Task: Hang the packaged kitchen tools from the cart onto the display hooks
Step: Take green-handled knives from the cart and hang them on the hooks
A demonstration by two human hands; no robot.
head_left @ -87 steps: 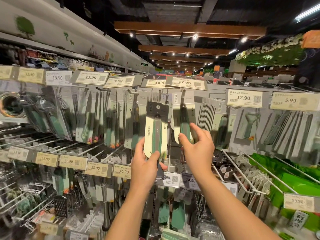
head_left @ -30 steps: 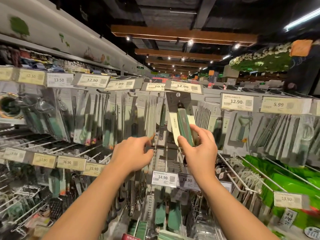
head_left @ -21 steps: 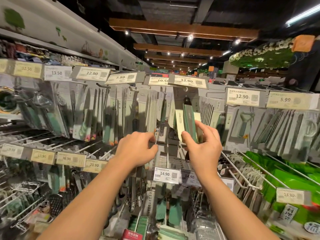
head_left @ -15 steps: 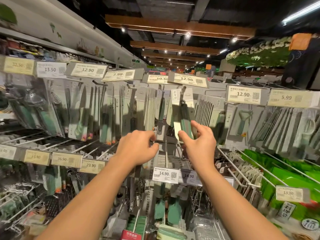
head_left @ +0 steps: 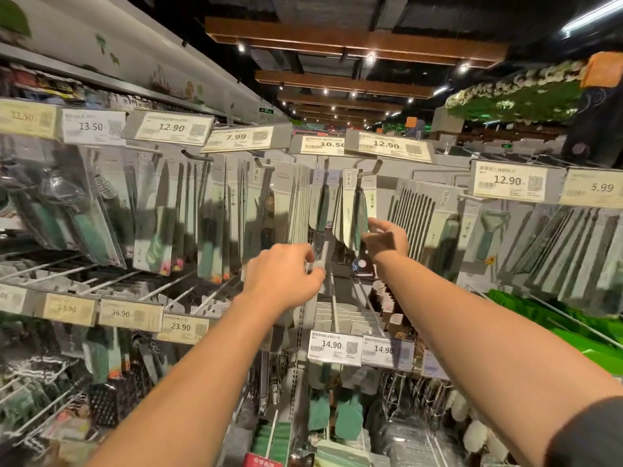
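A packaged tool with a green handle [head_left: 359, 210] hangs on a display hook [head_left: 370, 169] under the 12.90 price tag [head_left: 387, 145]. My right hand [head_left: 387, 238] pinches this package's lower right edge between thumb and forefinger. To its left, a similar packaged tool [head_left: 322, 210] hangs under the 10.50 tag. My left hand [head_left: 283, 279] is curled at that package's lower end, its fingertips closed on the pale card edge. The cart is out of view.
Rows of hooks carry packaged knives [head_left: 161, 214], peelers [head_left: 487, 237] and skewers [head_left: 414, 214]. Long bare wire hooks [head_left: 337, 308] stick out toward me below my hands, above the 14.90 tags [head_left: 335, 345]. Green goods [head_left: 553, 318] lie at the lower right.
My left hand has hung its package and curled below it. My right hand lifted its package onto the hook and slid it back, and now grips only its edge.
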